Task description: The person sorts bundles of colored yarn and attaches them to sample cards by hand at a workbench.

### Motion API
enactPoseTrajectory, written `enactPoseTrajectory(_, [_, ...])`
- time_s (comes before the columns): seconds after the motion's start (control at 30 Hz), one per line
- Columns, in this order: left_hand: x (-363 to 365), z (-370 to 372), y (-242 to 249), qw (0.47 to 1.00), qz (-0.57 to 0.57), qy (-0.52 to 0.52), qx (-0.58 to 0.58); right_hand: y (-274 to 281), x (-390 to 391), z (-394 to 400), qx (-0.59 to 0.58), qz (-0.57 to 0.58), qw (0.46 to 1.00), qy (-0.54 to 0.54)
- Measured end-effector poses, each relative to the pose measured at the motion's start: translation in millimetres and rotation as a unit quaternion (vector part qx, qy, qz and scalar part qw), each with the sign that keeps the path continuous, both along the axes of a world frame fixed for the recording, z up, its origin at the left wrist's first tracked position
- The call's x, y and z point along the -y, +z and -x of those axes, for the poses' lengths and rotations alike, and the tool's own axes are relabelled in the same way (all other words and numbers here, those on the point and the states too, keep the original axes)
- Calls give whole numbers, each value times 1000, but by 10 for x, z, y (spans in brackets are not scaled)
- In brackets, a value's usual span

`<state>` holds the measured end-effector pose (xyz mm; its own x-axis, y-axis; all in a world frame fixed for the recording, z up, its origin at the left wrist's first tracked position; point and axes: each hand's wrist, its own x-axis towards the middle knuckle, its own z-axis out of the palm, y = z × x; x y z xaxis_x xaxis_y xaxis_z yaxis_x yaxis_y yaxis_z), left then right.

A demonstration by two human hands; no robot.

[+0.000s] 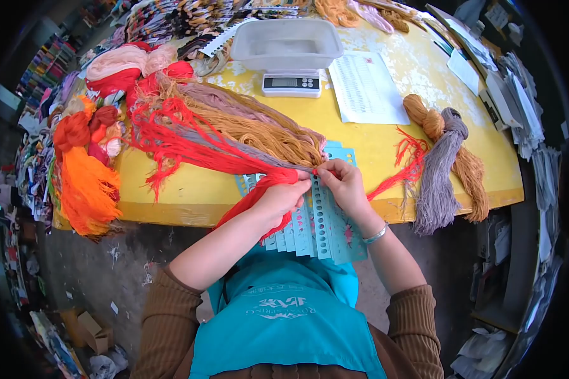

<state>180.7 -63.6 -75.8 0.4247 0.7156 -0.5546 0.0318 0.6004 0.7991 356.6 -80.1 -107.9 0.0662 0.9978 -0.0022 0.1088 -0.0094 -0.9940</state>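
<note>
My left hand [281, 201] is closed around a bundle of red thread [246, 165], which drapes over its wrist side and hangs below the table edge. Close by, my right hand [346, 184] pinches a bit of the red thread at a hole of a turquoise punched card [321, 221]. Several such cards, with rows of holes and small pink prints, lie fanned under both hands and stick out over the edge. Long tan thread [253, 129] and grey-mauve thread run from the upper left to just above my fingers.
A digital scale [291, 84] carries a clear plastic tub [287, 44]. Beside it lies a printed sheet [368, 88]. Grey thread [437, 177] and tan hanks [423, 114] rest at the right, orange thread [90, 186] at the left. Thread piles line the table's back.
</note>
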Motion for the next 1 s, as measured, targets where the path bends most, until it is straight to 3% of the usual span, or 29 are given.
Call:
enactPoseTrajectory(0.07, [9, -65, 33, 999, -32, -8, -15, 18, 18, 17, -56, 7, 998, 18])
enactPoseTrajectory(0.17, [23, -84, -71, 999, -47, 5, -15, 139, 72, 39, -35, -3, 999, 5])
enactPoseTrajectory(0.27, [46, -71, -77, 1000, -10, 14, -3, 286, 98, 23, 37, 70, 997, -13])
enactPoseTrajectory(0.37, [39, -59, -34, 1000, -22, 15, 2, 235, 101, 25, 27, 49, 998, -15])
enactPoseTrajectory(0.43, [35, -65, -54, 999, -26, 16, -16, 104, 93, 34, 2, -45, 999, -7])
enactPoseTrajectory(0.53, [51, -62, -37, 999, -25, 17, -19, 136, 127, -18, 105, -12, 994, 34])
enactPoseTrajectory(0.63, [65, -63, -17, 999, -18, 41, 2, 213, 125, -11, 91, 36, 995, 30])
enactPoseTrajectory(0.73, [25, 2, 5, 999, -1, 17, 45, 162, 110, -19, 119, 11, 992, 28])
enactPoseTrajectory(1.0, [-70, -13, -14, 1000, -2, -22, -3, 46, 91, -31, 100, -21, 994, 28])
